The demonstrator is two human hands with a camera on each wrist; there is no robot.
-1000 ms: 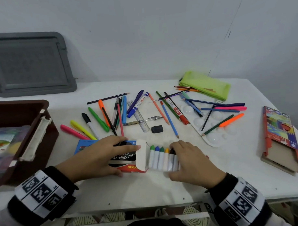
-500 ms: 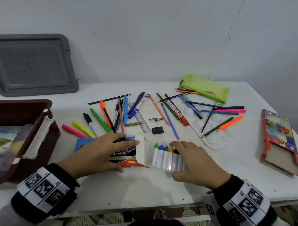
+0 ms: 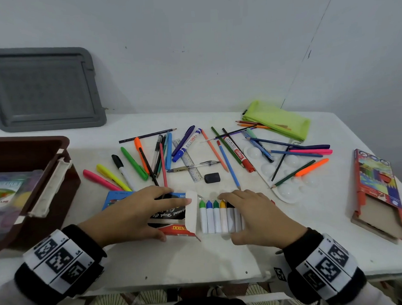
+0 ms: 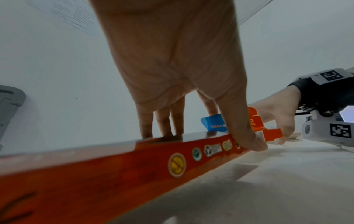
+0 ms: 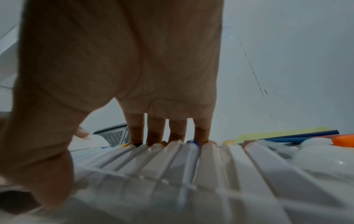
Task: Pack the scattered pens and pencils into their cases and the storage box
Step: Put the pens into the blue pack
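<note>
White tabletop cluttered. Our left hand pins crayon box, thumb on side; right hand clasps crayon tray beside open flap. We should keep tray level, slide straight, hold box steady.

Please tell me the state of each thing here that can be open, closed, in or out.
Crayon box: end flap open, gripped by left hand.
Crayon tray: out of the box, under right hand.
Green pouch: pencils stick out.
Pencil case: inner tray slid partly out.
Brown bin: lid off.
</note>
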